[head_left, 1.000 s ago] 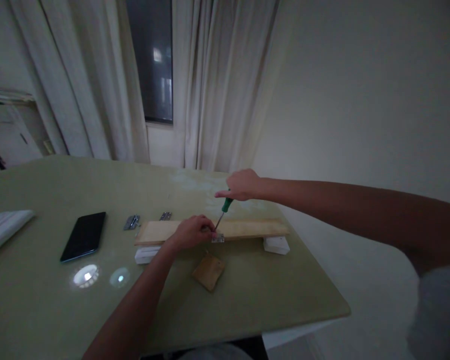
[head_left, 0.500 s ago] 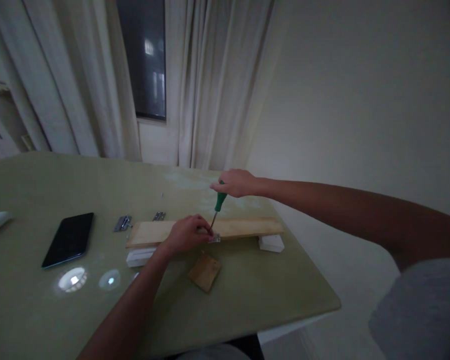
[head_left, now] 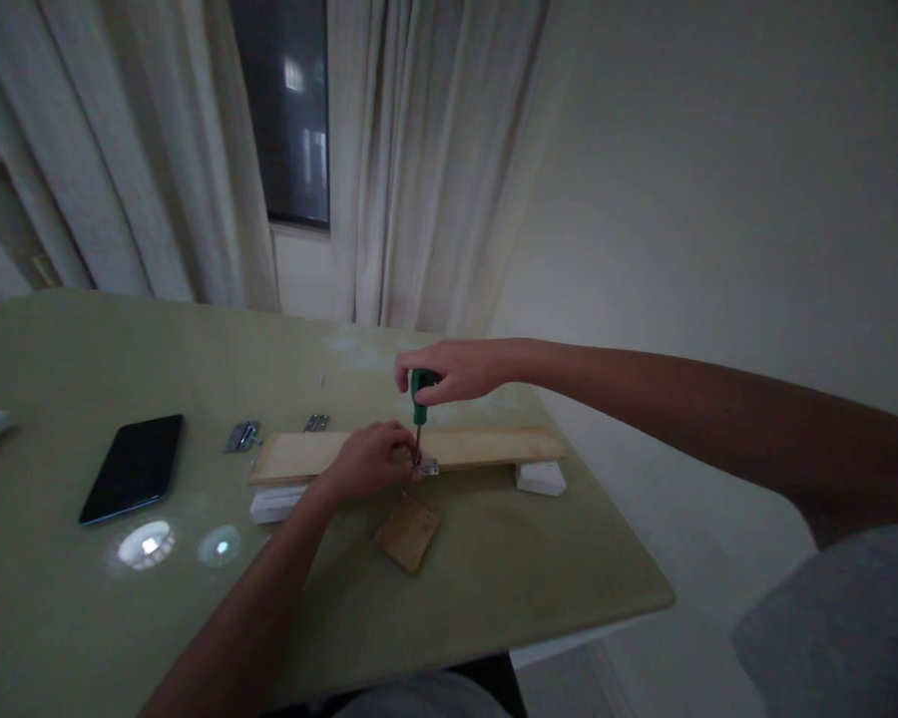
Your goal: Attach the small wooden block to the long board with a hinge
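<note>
My right hand [head_left: 449, 369] is wrapped round the green handle of a screwdriver [head_left: 421, 394], which stands almost upright. Its metal shaft points down at a small metal hinge [head_left: 428, 466] on the near edge of a long wooden board [head_left: 486, 446]. Beside the screwdriver's tip, the fingers of my left hand [head_left: 374, 459] are pinched together at the hinge's left end. Whatever lies between those fingertips is too small to make out. White blocks prop up the board, one white block [head_left: 540, 478] under the right end and another white block [head_left: 275, 505] under the left.
A small square wooden piece [head_left: 407, 534] lies in front of the board. Behind and left are a hinge [head_left: 316, 423] and a metal plate with screws [head_left: 242, 436]. A black tablet [head_left: 135, 467] rests farther left on the green tabletop [head_left: 524, 588].
My right hand has shifted left and turned over the handle, bringing the screwdriver from a slant to nearly upright. My left hand stays at the hinge.
</note>
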### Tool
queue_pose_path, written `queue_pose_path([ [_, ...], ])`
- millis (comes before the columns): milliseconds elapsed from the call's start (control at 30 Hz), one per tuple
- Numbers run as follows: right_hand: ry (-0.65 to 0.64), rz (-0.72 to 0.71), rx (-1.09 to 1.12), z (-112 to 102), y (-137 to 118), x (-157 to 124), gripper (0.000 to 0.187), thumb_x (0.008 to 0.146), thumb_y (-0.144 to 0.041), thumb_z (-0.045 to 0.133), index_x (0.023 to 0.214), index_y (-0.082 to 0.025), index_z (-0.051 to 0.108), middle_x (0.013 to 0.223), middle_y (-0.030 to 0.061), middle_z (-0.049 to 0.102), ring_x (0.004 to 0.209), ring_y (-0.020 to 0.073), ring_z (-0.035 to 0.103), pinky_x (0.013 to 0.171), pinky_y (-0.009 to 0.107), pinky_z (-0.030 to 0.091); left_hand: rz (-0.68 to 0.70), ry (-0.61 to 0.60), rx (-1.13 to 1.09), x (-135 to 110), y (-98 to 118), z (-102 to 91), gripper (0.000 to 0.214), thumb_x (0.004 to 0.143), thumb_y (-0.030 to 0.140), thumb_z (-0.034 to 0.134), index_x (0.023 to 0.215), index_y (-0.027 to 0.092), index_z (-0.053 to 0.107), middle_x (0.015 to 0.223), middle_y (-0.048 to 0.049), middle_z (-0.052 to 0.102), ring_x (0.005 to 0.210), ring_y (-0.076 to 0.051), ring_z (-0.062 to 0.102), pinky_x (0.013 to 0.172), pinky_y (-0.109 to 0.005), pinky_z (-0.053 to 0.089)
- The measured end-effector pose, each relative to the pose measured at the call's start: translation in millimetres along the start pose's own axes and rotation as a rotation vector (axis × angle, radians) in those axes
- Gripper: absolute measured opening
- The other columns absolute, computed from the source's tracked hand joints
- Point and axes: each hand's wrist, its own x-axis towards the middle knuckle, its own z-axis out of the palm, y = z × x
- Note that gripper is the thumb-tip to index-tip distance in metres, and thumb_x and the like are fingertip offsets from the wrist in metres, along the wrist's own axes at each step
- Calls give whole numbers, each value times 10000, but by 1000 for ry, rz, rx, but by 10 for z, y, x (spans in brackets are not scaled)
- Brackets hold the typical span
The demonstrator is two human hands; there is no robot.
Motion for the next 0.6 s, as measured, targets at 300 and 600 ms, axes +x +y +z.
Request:
queue_pose_path([
  [300,19,63,9,-7,6,-58,331,986,-260,570,1306,-194,629,1125,74,782,892,176,654,772,261,446,-16,-12,55,-10,27,-10,280,770,384,875,1009,272,782,1121,-19,743,1034,-258,668,823,-310,420],
  [600,73,207,-28,25,68,-76,234,1011,-304,539,1107,-162,700,1058,111,782,863,195,651,705,276,414,-2,-23,57,-8,14,-24,307,762,395,881,1016,261,775,1124,-27,740,1038,-257,669,840,-308,435],
])
